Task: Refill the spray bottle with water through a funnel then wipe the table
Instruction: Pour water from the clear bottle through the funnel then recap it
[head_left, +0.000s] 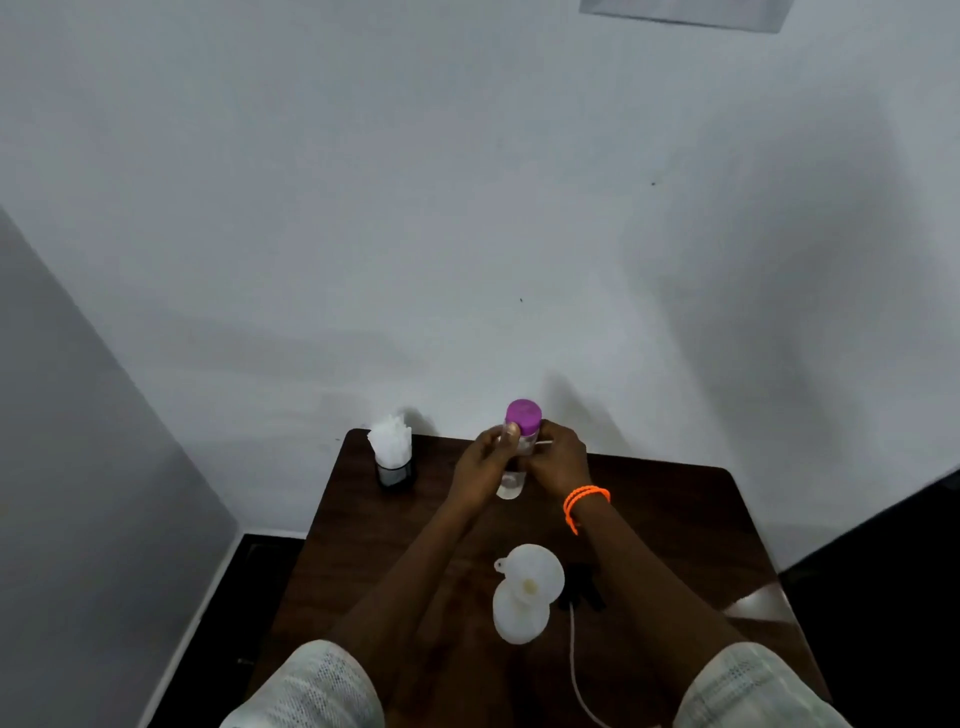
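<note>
A clear water bottle with a purple cap (523, 415) stands at the far middle of the dark wooden table (675, 519). My left hand (485, 457) and my right hand (558, 457) both wrap around its body just below the cap. Nearer to me, a white funnel (532, 574) sits in the mouth of the translucent spray bottle (519, 618). The black spray head (582, 590) lies beside it on the right, with its thin white tube (574, 660) trailing toward me.
A dark holder stuffed with white tissues (392, 449) stands at the table's far left corner. A white wall rises right behind the table. Dark floor shows to the left and right of the table.
</note>
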